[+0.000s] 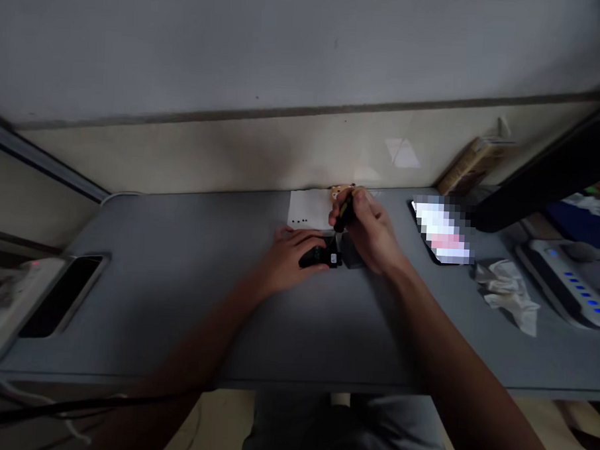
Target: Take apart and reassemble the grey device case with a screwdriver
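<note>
My left hand rests on the grey desk and grips a small black device, holding it down. My right hand is closed round a dark-handled screwdriver, held upright with its tip pointing down at the black device. A small dark grey block lies just under my right hand, beside the device. Behind both hands lies a white sheet of paper with a few small dark dots on it, and a small tan object sits at its far edge.
A phone with a lit screen lies to the right, a crumpled tissue beyond it. A power strip with blue lights is at far right, a dark monitor arm above. A cable slot opens at left.
</note>
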The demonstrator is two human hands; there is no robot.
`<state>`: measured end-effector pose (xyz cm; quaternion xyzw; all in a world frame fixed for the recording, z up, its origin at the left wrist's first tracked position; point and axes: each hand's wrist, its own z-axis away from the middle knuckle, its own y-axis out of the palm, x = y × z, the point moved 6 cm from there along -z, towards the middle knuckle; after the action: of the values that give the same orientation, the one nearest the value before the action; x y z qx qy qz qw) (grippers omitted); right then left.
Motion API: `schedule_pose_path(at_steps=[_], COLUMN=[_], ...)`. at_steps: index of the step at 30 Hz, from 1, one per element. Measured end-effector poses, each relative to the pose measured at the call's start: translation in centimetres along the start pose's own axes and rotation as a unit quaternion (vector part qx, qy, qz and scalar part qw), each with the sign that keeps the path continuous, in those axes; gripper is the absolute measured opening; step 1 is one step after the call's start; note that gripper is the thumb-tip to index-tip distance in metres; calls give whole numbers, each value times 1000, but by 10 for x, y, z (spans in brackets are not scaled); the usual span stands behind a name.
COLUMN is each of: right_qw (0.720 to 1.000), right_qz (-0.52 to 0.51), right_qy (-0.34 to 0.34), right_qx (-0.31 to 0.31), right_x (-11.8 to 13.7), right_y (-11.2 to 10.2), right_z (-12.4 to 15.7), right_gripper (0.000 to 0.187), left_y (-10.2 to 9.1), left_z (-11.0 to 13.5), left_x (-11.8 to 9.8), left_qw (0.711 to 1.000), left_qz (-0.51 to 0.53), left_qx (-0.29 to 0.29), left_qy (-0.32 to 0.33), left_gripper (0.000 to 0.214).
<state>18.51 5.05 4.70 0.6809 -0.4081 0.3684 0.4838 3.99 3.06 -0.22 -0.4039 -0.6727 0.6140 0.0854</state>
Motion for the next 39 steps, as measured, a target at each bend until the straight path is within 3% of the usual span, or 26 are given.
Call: schedule_pose_path(at_steps=[15,22,30,36,39], right_qw=[999,995,998,996,996], right_qz=[-22,29,-28,41,26], right_qy=[9,-14,19,-21,-17], right_qx=[-36,-96,-59,-74,-79], right_x=[2,0,2,0,-1], right_y=[-8,-14,-12,-13,-12], right_z=[-1,-1,-3,-1,-3], right_gripper=[43,57,47,60,57], left_y=[3,2,0,2,2], left_z=[2,2,3,3,3], left_x=[2,-1,0,0,1], left_qw=[999,1000,1000,1000,1000], left_qz=[11,5,-4,-9,-9], left_qx=[-17,-17,-14,-20,-16], left_qy=[-25,1,14,11,9], left_gripper=[25,22,24,24,24])
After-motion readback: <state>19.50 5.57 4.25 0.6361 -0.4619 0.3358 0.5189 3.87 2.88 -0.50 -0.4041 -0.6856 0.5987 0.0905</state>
